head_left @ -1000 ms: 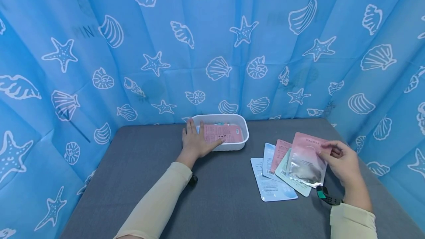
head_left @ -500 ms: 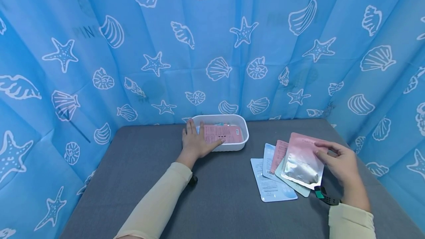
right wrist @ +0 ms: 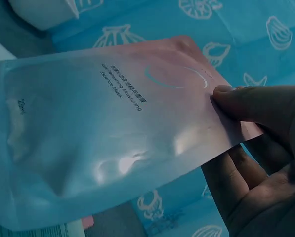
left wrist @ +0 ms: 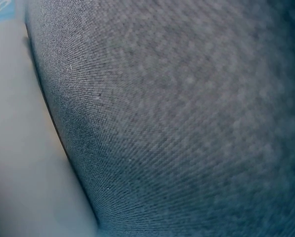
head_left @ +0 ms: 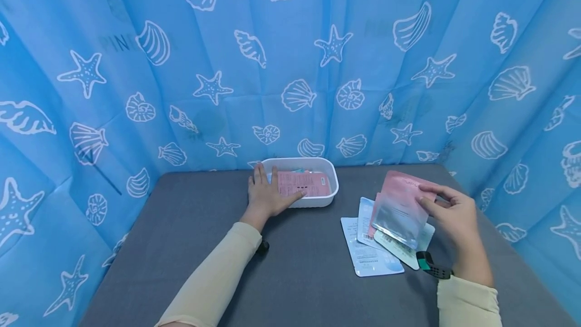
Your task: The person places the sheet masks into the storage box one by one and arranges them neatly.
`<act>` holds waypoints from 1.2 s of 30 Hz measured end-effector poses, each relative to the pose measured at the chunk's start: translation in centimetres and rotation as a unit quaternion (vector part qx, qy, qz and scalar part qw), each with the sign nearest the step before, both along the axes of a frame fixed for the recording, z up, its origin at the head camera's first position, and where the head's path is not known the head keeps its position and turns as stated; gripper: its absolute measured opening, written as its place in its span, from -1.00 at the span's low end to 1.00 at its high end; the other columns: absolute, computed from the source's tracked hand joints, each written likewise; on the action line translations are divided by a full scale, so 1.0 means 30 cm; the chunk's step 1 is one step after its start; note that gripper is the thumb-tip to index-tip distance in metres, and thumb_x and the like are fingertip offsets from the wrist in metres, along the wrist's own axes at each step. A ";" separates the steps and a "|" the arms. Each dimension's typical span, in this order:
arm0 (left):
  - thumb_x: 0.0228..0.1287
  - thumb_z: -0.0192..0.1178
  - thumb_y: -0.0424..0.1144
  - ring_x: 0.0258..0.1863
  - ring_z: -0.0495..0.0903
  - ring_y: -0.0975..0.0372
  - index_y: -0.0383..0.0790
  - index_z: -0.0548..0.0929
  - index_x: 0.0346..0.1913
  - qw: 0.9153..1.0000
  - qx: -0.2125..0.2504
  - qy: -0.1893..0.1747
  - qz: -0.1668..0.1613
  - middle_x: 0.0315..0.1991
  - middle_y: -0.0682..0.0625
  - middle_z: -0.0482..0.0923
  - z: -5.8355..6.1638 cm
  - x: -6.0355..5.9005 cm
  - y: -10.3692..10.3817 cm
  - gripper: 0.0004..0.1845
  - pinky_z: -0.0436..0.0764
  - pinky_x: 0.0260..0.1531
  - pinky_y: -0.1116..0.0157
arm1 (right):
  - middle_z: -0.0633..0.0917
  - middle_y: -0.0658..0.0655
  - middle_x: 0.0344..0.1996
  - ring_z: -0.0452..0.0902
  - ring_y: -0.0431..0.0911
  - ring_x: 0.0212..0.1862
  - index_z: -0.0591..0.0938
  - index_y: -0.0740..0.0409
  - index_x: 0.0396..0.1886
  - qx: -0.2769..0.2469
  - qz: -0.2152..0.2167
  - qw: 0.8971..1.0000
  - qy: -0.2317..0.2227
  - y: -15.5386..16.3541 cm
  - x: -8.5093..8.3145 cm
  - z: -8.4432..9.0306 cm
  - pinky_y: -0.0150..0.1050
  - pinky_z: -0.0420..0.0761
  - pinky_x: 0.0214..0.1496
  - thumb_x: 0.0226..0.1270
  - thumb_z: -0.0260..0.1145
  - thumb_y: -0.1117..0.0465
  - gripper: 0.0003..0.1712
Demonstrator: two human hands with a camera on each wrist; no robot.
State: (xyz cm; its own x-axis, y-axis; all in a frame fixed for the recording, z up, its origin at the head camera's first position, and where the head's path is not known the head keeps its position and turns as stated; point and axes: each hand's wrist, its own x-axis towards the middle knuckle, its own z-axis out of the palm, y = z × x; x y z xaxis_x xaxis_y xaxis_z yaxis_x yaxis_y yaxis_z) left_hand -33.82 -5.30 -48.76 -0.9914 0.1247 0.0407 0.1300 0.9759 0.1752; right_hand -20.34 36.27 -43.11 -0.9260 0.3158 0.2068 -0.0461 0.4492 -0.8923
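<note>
My right hand [head_left: 454, 213] pinches a face mask sachet [head_left: 401, 208] by its right edge, thumb on the front and fingers behind. The sachet fades from pink to silver and is tilted above a fanned group of other sachets; in the right wrist view its printed front [right wrist: 107, 123] shows "Essence Mask". Below it lie a pale green sachet [head_left: 399, 250], two light blue ones [head_left: 369, 254] and a partly covered pink one. My left hand [head_left: 267, 193] rests with spread fingers on the left end of a white tub [head_left: 335, 185], which holds a pink sachet [head_left: 304, 184] on top.
A grey cloth-covered table [head_left: 299, 266] carries everything. Behind and to both sides hangs a blue curtain [head_left: 281, 130] with white shell and starfish prints, close behind the tub. The left wrist view shows mostly grey cloth [left wrist: 177, 123].
My right hand has lifted the pink and silver sachet and carried it left, uncovering more of the pale green one. My left hand stays on the tub.
</note>
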 end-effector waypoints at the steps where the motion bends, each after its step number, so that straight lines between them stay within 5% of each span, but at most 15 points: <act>1: 0.05 -0.13 0.83 0.75 -0.32 -0.20 -0.14 -0.10 0.75 1.000 -0.002 -0.001 0.001 0.75 -0.34 -0.34 0.000 0.001 0.000 0.43 -0.04 0.67 -0.22 | 0.61 -0.41 -0.09 0.72 -0.45 -0.31 0.68 0.27 0.29 0.000 -0.001 1.000 0.004 -0.012 0.001 0.006 -0.56 0.68 -0.24 0.48 0.45 0.16 -0.53; 7: 0.05 -0.17 0.85 0.75 -0.34 -0.19 -0.13 -0.13 0.76 1.000 -0.011 -0.007 0.002 0.75 -0.34 -0.36 0.002 0.000 0.001 0.44 -0.07 0.69 -0.20 | 0.63 -0.35 -0.08 0.71 -0.45 -0.28 0.70 0.28 0.27 -0.009 -0.015 0.999 0.041 -0.091 -0.001 0.045 -0.57 0.69 -0.20 0.47 0.47 0.16 -0.53; 11: 0.06 -0.14 0.83 0.75 -0.34 -0.19 -0.14 -0.12 0.76 1.000 -0.003 -0.003 -0.001 0.75 -0.35 -0.35 0.005 0.000 -0.001 0.43 -0.07 0.68 -0.21 | 0.70 -0.25 -0.08 0.75 -0.43 -0.26 0.74 0.31 0.19 -0.075 -0.032 0.993 0.079 -0.155 -0.027 0.052 -0.55 0.70 -0.22 0.39 0.51 0.29 -0.59; 18: 0.07 -0.13 0.82 0.75 -0.31 -0.20 -0.14 -0.12 0.76 1.000 -0.001 0.002 -0.005 0.75 -0.34 -0.33 -0.005 -0.008 -0.002 0.42 -0.03 0.67 -0.22 | 0.75 -0.08 -0.11 0.73 -0.32 -0.41 0.80 0.34 0.06 -0.203 -0.055 0.965 0.159 -0.266 -0.096 0.044 -0.50 0.72 -0.33 0.31 0.49 0.49 -0.68; 22: 0.06 -0.16 0.84 0.75 -0.30 -0.20 -0.13 -0.12 0.76 1.000 -0.010 0.002 -0.001 0.75 -0.34 -0.32 -0.004 -0.007 -0.002 0.43 -0.01 0.67 -0.21 | 0.78 -0.01 -0.14 0.61 -0.29 -0.54 0.80 0.35 0.03 -0.222 -0.060 0.954 0.194 -0.331 -0.139 0.027 -0.50 0.68 -0.41 0.31 0.48 0.49 -0.71; 26: 0.06 -0.16 0.83 0.75 -0.28 -0.20 -0.14 -0.10 0.76 1.000 -0.015 0.006 0.004 0.75 -0.34 -0.30 -0.001 -0.003 0.003 0.42 -0.01 0.67 -0.22 | 0.78 0.04 -0.09 0.61 -0.29 -0.53 0.79 0.34 0.08 -0.243 -0.077 0.949 0.187 -0.386 -0.180 -0.003 -0.50 0.71 -0.33 0.34 0.48 0.44 -0.68; 31: 0.09 -0.14 0.82 0.75 -0.27 -0.20 -0.15 -0.10 0.75 1.000 -0.011 0.003 0.002 0.75 -0.35 -0.30 0.002 -0.001 0.016 0.41 -0.02 0.67 -0.23 | 0.75 0.15 0.14 0.77 -0.27 -0.29 0.79 0.21 0.14 -0.284 -0.115 0.941 0.147 -0.427 -0.218 -0.042 -0.46 0.74 -0.18 0.39 0.48 0.36 -0.66; 36: 0.11 -0.12 0.80 0.75 -0.26 -0.20 -0.13 -0.09 0.75 1.000 -0.017 0.008 0.010 0.75 -0.33 -0.29 0.009 -0.003 0.016 0.39 0.00 0.67 -0.21 | 0.71 0.20 0.24 0.71 -0.26 -0.41 0.79 0.20 0.15 -0.315 -0.144 0.929 0.130 -0.443 -0.252 -0.072 -0.48 0.73 -0.25 0.39 0.50 0.33 -0.65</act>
